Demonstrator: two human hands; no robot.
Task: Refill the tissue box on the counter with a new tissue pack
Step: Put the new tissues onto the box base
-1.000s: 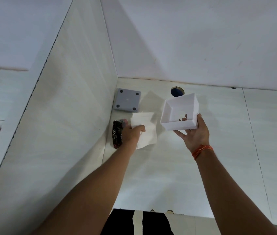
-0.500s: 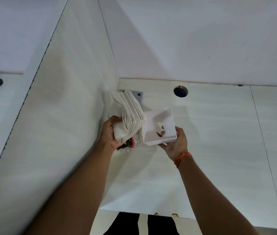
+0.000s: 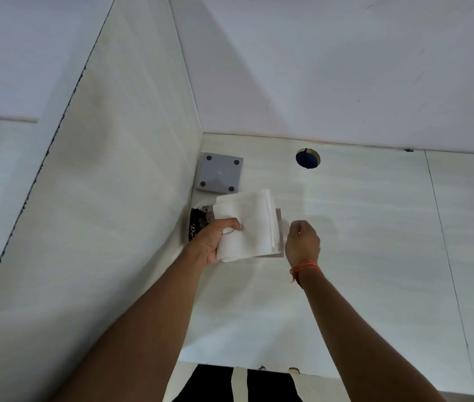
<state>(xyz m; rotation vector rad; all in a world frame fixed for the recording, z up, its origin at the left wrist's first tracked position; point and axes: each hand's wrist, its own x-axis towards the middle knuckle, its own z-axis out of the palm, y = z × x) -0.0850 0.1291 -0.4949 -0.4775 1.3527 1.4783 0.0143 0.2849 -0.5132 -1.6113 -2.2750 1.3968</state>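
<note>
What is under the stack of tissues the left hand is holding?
Under the tissue stack, held by the left hand, a grey-pink edge shows along its right and lower sides, and a dark printed wrapper at its left. The rest is covered; what the edge belongs to cannot be told.

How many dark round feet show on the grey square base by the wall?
4, one at each corner of the grey base: top left, top right, bottom left, bottom right. None appears hidden.
</note>
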